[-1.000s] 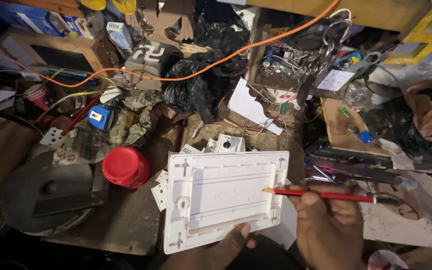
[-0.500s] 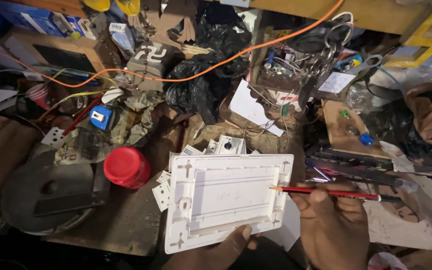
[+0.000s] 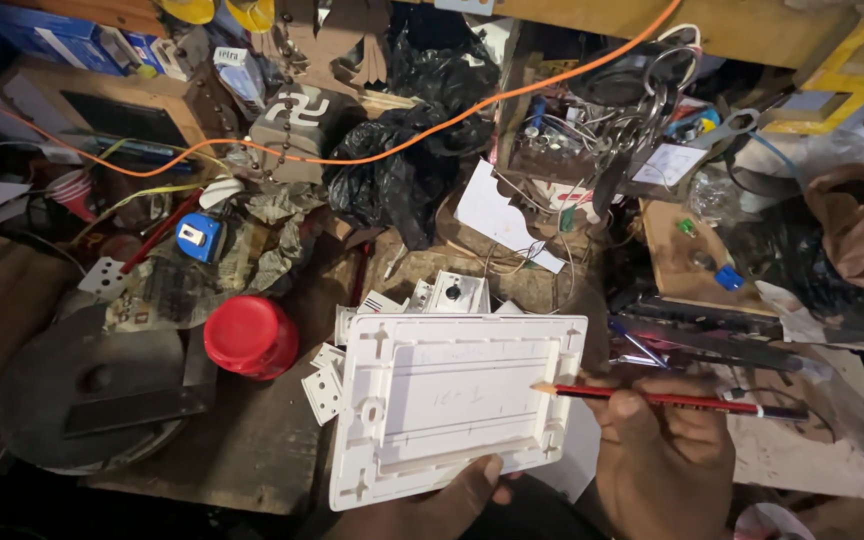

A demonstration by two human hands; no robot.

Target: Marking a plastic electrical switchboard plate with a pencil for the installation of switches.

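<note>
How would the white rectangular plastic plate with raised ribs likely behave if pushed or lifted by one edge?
The white rectangular plastic plate looks thin but ribbed, so probably fairly stiff and light for its size. Only the left hand props its lower edge, so a push from the red pencil in the right hand could tilt it. Being flat, it should slide rather than roll.

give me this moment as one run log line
left hand: holds white plastic panel | right hand: holds red pencil, tip on panel | red cap left of panel
</note>
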